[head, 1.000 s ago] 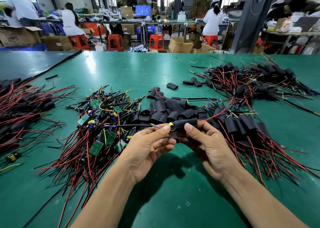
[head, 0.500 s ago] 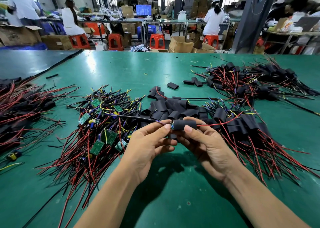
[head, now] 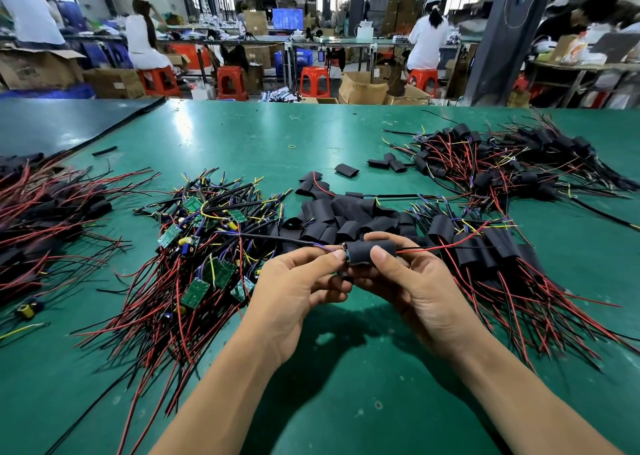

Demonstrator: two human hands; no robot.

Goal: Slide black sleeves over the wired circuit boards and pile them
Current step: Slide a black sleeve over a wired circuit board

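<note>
Now left hand [head: 298, 290] pinches wires [head: 320, 245]; right hand [head: 417, 292] grips seemingly board-filled black sleeve [head: 367, 248].

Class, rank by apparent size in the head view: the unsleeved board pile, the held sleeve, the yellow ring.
1. unsleeved board pile
2. held sleeve
3. yellow ring, smallest, though farther from the camera

Bare green table [head: 346, 402] open in the near middle, tangle of wired boards [head: 194, 264] crowding the left, loose sleeves [head: 339, 219] heaped ahead, sleeved pile [head: 502, 264] hemming the right.
</note>
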